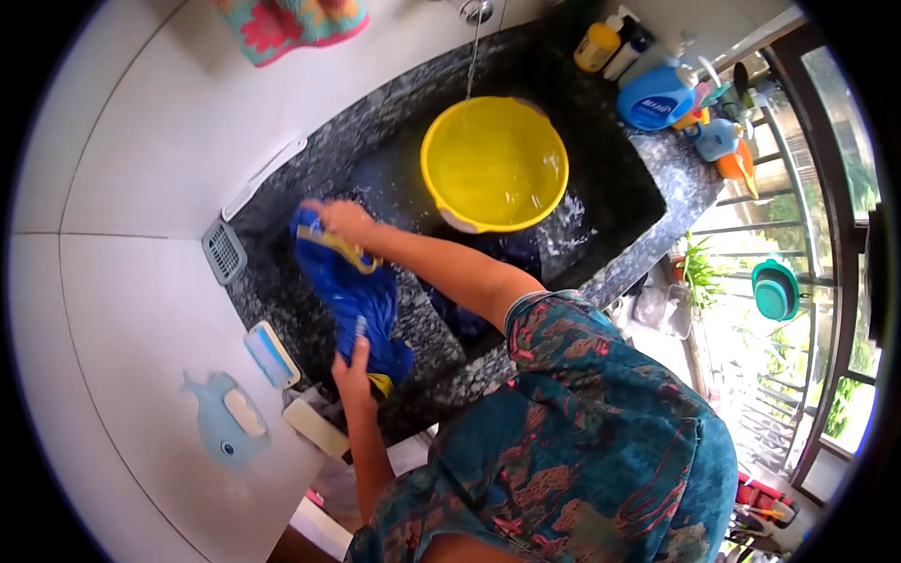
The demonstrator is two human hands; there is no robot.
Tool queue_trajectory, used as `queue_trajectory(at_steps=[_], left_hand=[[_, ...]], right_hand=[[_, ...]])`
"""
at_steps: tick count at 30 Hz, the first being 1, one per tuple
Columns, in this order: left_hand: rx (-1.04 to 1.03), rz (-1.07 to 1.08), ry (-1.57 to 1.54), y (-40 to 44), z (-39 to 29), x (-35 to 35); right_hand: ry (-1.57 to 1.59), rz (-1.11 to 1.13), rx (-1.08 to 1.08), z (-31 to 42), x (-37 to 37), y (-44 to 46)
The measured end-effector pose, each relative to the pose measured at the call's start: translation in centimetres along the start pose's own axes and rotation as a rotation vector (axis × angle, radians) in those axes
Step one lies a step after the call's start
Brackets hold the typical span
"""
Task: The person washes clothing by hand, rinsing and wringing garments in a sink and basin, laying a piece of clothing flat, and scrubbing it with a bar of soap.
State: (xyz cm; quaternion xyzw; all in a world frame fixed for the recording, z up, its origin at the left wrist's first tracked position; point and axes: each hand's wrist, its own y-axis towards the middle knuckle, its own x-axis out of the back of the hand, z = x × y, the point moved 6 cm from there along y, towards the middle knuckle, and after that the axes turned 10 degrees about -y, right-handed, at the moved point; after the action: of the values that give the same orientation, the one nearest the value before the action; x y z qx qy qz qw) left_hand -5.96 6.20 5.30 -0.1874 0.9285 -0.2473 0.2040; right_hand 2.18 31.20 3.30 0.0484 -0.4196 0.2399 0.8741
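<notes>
A wet blue garment [347,296] with yellow edging lies stretched over the dark speckled stone washboard slab at the left of the sink. My left hand [354,373] grips its near end, thumb on top, beside a small yellow patch of cloth. At the far end my right hand [345,221] is closed on the fabric; a yellow strip [328,246] runs just below its fingers, and I cannot tell whether it is trim or a separate piece. To the right, a yellow basin [495,164] holds water, with a thin stream falling from the tap [476,11].
Dark wet cloth [507,258] lies in the sink below the basin. Soap holders [272,355] and a whale-shaped dish [228,419] line the left wall. Bottles, including blue detergent [657,97], stand at the back right corner. A towel [293,26] hangs above.
</notes>
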Motion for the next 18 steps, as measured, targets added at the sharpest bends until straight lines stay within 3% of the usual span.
queue_trajectory(at_steps=[1, 3, 4, 5, 7, 10, 12, 15, 18], left_hand=[[0.074, -0.041, 0.283, 0.8, 2.0, 1.1], [-0.136, 0.166, 0.828, 3.4, 5.6, 3.0], [-0.037, 0.138, 1.113, 4.4, 6.9, 3.6], [0.054, 0.143, 1.263, 3.8, 5.9, 2.1], [0.067, 0.145, 1.337, 4.7, 6.2, 1.2], [0.035, 0.124, 1.335, 4.9, 6.9, 1.3], [0.025, 0.11, 1.332, 4.8, 7.7, 1.7], [0.025, 0.105, 1.353, 5.3, 8.4, 2.4], [0.032, 0.108, 1.353, 5.0, 8.2, 2.3]], right_hand=[[-0.155, -0.067, 0.154, 0.7, -1.0, -1.2], [-0.249, 0.175, 0.388, 0.8, -3.3, -3.2], [-0.273, 0.211, 0.452, 1.1, -2.1, -4.9], [-0.286, 0.1, 0.475, 0.9, -0.4, -6.1], [-0.191, -0.16, 0.373, -0.8, 5.2, -8.1], [-0.037, -0.47, -0.009, -7.5, 14.2, -10.9], [-0.311, -0.481, -0.335, -13.7, 20.2, -12.3], [-0.174, -1.086, -0.369, -16.4, 31.7, -14.7], [-0.486, -1.259, -0.415, -17.6, 40.0, -13.6]])
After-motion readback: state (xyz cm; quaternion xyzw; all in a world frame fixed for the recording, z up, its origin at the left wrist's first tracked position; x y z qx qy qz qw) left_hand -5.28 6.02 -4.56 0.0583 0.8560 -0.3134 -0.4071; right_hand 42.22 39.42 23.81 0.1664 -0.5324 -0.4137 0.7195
